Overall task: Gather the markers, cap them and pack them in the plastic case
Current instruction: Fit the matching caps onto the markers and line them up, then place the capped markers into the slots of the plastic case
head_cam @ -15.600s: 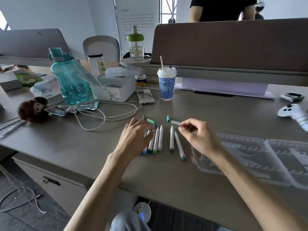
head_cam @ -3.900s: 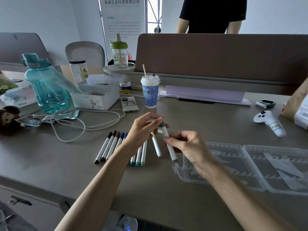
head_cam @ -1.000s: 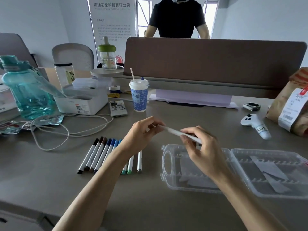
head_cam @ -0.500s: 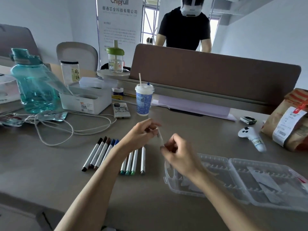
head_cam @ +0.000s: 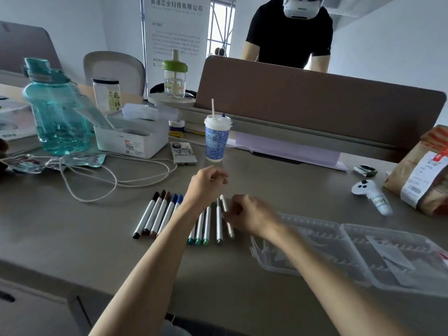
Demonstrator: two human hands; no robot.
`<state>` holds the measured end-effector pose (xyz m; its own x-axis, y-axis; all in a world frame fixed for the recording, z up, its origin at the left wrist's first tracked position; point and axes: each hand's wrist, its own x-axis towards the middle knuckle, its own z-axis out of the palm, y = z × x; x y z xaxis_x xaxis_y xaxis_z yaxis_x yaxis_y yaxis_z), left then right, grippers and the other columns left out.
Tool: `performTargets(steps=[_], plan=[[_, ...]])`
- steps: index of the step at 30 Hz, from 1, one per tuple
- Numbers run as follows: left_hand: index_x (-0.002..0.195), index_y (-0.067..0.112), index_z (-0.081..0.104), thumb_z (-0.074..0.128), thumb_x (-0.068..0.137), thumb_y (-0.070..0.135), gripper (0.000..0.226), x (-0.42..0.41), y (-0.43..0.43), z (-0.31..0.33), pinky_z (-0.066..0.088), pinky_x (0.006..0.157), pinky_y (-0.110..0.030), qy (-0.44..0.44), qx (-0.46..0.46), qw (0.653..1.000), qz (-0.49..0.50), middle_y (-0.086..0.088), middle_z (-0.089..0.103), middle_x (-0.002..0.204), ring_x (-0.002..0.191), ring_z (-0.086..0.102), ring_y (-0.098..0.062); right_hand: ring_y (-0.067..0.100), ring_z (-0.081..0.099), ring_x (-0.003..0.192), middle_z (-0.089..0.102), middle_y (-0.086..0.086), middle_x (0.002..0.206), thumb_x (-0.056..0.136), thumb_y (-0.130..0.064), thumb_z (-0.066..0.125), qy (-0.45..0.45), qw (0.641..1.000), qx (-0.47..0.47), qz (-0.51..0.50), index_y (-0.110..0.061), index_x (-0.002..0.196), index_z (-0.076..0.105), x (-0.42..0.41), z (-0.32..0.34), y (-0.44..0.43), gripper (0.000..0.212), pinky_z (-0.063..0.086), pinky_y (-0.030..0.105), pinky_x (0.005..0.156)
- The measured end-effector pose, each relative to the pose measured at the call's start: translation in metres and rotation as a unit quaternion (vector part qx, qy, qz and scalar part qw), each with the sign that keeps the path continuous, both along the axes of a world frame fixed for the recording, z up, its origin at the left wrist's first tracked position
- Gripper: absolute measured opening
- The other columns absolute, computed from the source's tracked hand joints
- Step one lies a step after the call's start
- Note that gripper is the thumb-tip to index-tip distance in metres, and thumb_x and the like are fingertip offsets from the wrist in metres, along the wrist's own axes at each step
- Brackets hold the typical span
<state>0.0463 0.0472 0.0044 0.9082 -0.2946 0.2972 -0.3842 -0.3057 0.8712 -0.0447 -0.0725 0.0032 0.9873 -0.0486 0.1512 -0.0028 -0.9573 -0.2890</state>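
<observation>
My right hand (head_cam: 252, 217) curls round a white, grey-tipped marker (head_cam: 230, 230) on the grey bench (head_cam: 97, 238), beside the capped marker row (head_cam: 200, 226). My left hand (head_cam: 206, 183) is curled, contents unclear. I'd lay the marker parallel to the row, near the clear plastic case (head_cam: 351, 260).

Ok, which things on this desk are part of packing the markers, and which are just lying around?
For the job: markers, case.

Lying about: bottle, box, phone, cup, controller, bag.
</observation>
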Motion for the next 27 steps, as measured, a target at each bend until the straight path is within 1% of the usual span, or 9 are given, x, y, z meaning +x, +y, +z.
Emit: performTargets(steps=[4, 8, 10, 13, 17, 20, 23, 24, 27], plan=[[0.092, 0.019, 0.071, 0.052, 0.087, 0.006, 0.023, -0.002, 0.0, -0.002, 0.046, 0.075, -0.02, -0.02, 0.031, 0.999, -0.008, 0.012, 0.067, 0.08, 0.08, 0.061, -0.007, 0.022, 0.068, 0.086, 0.072, 0.001, 0.091, 0.086, -0.034, 0.066, 0.006, 0.998, 0.042, 0.038, -0.022, 0.092, 0.066, -0.002, 0.0, -0.011, 0.013, 0.054, 0.036, 0.076], [0.093, 0.019, 0.071, 0.052, 0.088, 0.007, 0.023, -0.004, 0.001, 0.0, 0.045, 0.075, -0.02, -0.032, 0.037, 0.999, -0.006, 0.011, 0.067, 0.081, 0.082, 0.061, -0.008, 0.013, 0.065, 0.079, 0.068, -0.007, 0.082, 0.087, -0.027, 0.067, 0.01, 0.995, 0.076, 0.068, -0.022, 0.085, 0.068, -0.01, 0.001, -0.004, 0.005, 0.05, 0.026, 0.069], [0.091, 0.02, 0.071, 0.052, 0.088, 0.007, 0.024, -0.007, 0.0, 0.001, 0.046, 0.076, -0.021, -0.051, 0.033, 0.998, -0.001, 0.013, 0.067, 0.08, 0.079, 0.06, -0.008, 0.011, 0.065, 0.081, 0.069, -0.008, 0.084, 0.087, -0.02, 0.065, -0.026, 0.992, 0.106, 0.059, -0.02, 0.087, 0.07, -0.021, 0.005, -0.008, 0.005, 0.05, 0.024, 0.07], [0.088, 0.023, 0.07, 0.053, 0.087, 0.004, 0.026, -0.018, -0.003, 0.004, 0.047, 0.076, -0.021, -0.097, 0.024, 0.995, -0.025, 0.013, 0.068, 0.079, 0.077, 0.062, -0.007, 0.009, 0.065, 0.08, 0.069, -0.009, 0.084, 0.086, -0.016, 0.066, -0.119, 0.981, 0.152, 0.032, -0.019, 0.089, 0.068, -0.045, 0.015, -0.033, 0.005, 0.053, 0.028, 0.076], [0.09, 0.024, 0.069, 0.054, 0.089, 0.005, 0.024, -0.049, -0.038, 0.024, 0.046, 0.072, -0.016, -0.147, 0.065, 0.983, -0.085, 0.012, 0.067, 0.084, 0.075, 0.06, -0.004, -0.003, 0.057, 0.074, 0.061, -0.015, 0.081, 0.089, -0.012, 0.065, -0.186, 0.968, 0.163, -0.042, -0.013, 0.099, 0.066, -0.096, 0.034, -0.091, 0.01, 0.047, 0.015, 0.073], [0.094, 0.022, 0.071, 0.056, 0.091, 0.011, 0.019, -0.088, -0.088, 0.039, 0.04, 0.065, -0.007, -0.159, 0.092, 0.971, -0.155, 0.014, 0.066, 0.084, 0.073, 0.057, 0.0, -0.001, 0.057, 0.076, 0.06, -0.014, 0.084, 0.091, -0.009, 0.063, -0.191, 0.966, 0.138, -0.106, -0.011, 0.102, 0.065, -0.138, 0.041, -0.147, 0.011, 0.047, 0.015, 0.071], [0.098, 0.019, 0.072, 0.057, 0.091, 0.013, 0.018, -0.13, -0.147, 0.044, 0.045, 0.075, -0.017, -0.174, 0.113, 0.955, -0.211, 0.012, 0.066, 0.088, 0.085, 0.061, -0.008, 0.007, 0.06, 0.078, 0.064, -0.013, 0.085, 0.091, -0.017, 0.064, -0.197, 0.957, 0.115, -0.18, -0.016, 0.099, 0.067, -0.179, 0.037, -0.199, 0.008, 0.044, 0.014, 0.068], [0.099, 0.019, 0.072, 0.056, 0.091, 0.014, 0.019, -0.144, -0.168, 0.044, 0.046, 0.078, -0.019, -0.178, 0.121, 0.95, -0.225, 0.011, 0.067, 0.092, 0.088, 0.062, -0.009, 0.008, 0.061, 0.08, 0.065, -0.013, 0.086, 0.091, -0.019, 0.064, -0.195, 0.953, 0.102, -0.207, -0.017, 0.098, 0.067, -0.194, 0.035, -0.214, 0.008, 0.044, 0.016, 0.067], [0.099, 0.022, 0.072, 0.053, 0.091, 0.017, 0.021, -0.182, -0.227, 0.037, 0.051, 0.083, -0.027, -0.187, 0.142, 0.934, -0.271, 0.008, 0.072, 0.099, 0.091, 0.065, -0.012, 0.012, 0.065, 0.084, 0.067, -0.011, 0.087, 0.09, -0.025, 0.063, -0.201, 0.942, 0.085, -0.254, -0.022, 0.095, 0.065, -0.238, 0.026, -0.254, 0.006, 0.052, 0.034, 0.074]])
